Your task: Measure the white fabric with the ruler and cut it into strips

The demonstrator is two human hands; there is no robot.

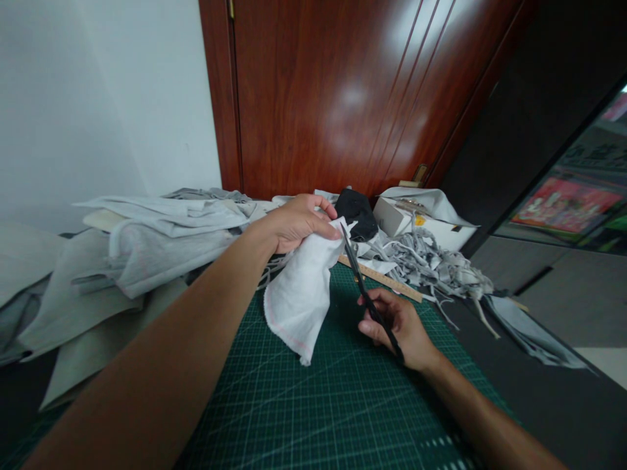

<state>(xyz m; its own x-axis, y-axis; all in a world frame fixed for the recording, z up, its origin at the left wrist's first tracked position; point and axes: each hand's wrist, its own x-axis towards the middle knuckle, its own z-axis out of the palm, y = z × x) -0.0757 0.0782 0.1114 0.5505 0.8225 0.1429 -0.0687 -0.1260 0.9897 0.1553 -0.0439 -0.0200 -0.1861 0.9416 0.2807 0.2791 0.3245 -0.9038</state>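
Note:
My left hand (304,224) pinches the upper end of a piece of white fabric (300,294), which hangs down above the green cutting mat (313,405). A faint pink line runs near the fabric's frayed lower edge. In my right hand (394,323) is a pair of black-handled scissors (360,277), pointing up and away from me. Their tips meet the top corner of the fabric, close to my left fingertips. How far the blades are apart is too small to tell.
Folded grey-white cloth (161,251) is piled on the left. Behind the mat lie a wooden ruler (392,282), a black cloth item (356,212) and a heap of grey fabric strips (421,254). A white box (392,219) stands near the brown door (333,98).

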